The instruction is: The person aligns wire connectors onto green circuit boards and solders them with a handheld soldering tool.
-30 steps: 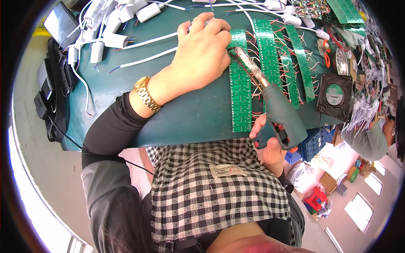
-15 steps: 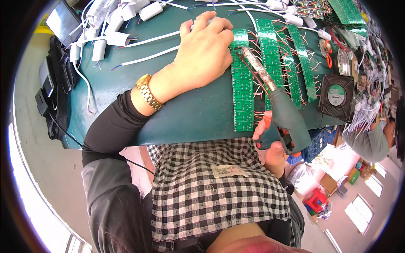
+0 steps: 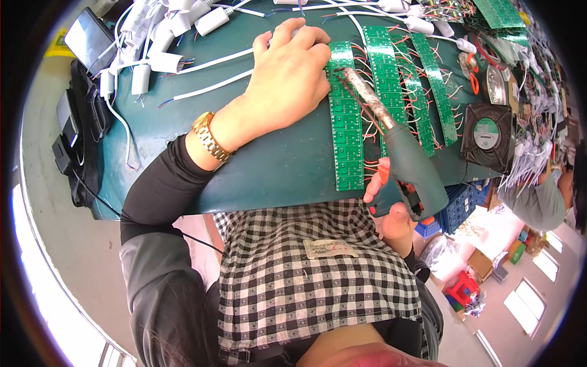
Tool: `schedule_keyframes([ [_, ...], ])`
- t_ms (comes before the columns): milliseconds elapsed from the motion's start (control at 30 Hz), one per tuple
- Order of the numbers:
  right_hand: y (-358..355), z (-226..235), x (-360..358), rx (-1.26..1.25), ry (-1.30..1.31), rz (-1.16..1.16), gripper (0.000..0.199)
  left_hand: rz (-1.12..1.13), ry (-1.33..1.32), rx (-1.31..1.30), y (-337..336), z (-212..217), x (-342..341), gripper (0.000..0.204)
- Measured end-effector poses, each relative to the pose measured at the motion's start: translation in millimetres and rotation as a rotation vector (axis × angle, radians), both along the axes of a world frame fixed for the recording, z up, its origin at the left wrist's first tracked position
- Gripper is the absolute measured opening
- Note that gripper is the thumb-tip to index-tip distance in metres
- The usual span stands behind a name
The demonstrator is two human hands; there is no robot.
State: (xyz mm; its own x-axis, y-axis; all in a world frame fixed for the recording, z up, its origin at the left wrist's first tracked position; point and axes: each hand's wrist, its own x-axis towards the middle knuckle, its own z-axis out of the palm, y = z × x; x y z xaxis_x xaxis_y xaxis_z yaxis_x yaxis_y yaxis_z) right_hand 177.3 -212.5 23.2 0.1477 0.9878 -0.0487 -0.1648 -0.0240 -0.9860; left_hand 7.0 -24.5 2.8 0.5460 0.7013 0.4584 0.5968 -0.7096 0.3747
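Note:
My right hand point(image 3: 394, 223) is closed round the dark green soldering gun point(image 3: 417, 171). Its scorched metal barrel slants up and left, with the tip over the upper part of the leftmost green circuit board strip point(image 3: 347, 140). Beside that strip's top end, my left hand point(image 3: 290, 73) curls palm down, fingers bent over something pale that they mostly hide. Two white cables point(image 3: 214, 87) with bared red and blue wire ends lie left of this hand. More board strips point(image 3: 382, 61) with short red and white wires stand in rows to the right.
White cables with cylindrical housings point(image 3: 212, 22) are heaped at the far left, near a dark-screened phone point(image 3: 92, 40). A black fan point(image 3: 487, 137) stands at the right edge, below orange-handled scissors point(image 3: 474, 79). Another person's sleeve point(image 3: 535, 205) shows at far right.
The view has shifted slightly, so the table things sit a little further left. Both hands keep nearly the same pose, and the soldering gun's tip stays by the leftmost strip's upper part.

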Motion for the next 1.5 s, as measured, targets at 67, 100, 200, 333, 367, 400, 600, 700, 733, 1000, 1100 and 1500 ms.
schedule_keyframes([
  [67, 1, 2, -1, 0.031, -0.023, -0.054, 0.068, -0.004, 0.003, 0.003, 0, 0, 0, 0.011],
  [100, 1, 2, 1, 0.031, -0.022, -0.054, 0.068, 0.000, 0.003, -0.002, 0, 0, 0, 0.013],
  [200, -4, 3, 11, -0.053, -0.077, -0.068, 0.090, 0.002, 0.008, -0.006, 1, 0, 0, 0.016],
  [333, -2, 0, 12, -0.008, -0.031, -0.081, 0.090, 0.000, 0.015, -0.016, 0, 1, 0, 0.010],
  [367, -4, -4, 13, 0.014, -0.025, -0.087, 0.089, -0.001, 0.016, -0.015, 0, 1, 0, 0.010],
  [400, -5, -8, 15, 0.035, -0.019, -0.092, 0.088, -0.004, 0.015, -0.016, 0, 1, 0, 0.010],
  [600, -11, -17, 24, 0.119, 0.086, -0.114, 0.085, 0.016, 0.015, -0.013, 0, 2, 0, 0.009],
  [700, -14, -22, 28, 0.142, 0.135, -0.096, 0.085, 0.035, 0.009, 0.005, 0, -1, 0, 0.008],
  [733, -14, -22, 28, 0.158, 0.171, -0.078, 0.083, 0.033, 0.012, 0.008, 1, -1, -1, 0.009],
  [1000, -18, -30, 34, 0.278, 0.174, -0.124, 0.080, 0.042, 0.012, 0.026, -3, 5, -5, 0.017],
  [1100, -16, -27, 36, 0.318, 0.166, -0.166, 0.079, 0.011, 0.028, 0.045, -3, 7, -9, 0.017],
  [1500, -17, -30, 31, 0.295, 0.258, -0.211, 0.080, 0.123, -0.256, 0.438, 145, 89, -18, 0.016],
])
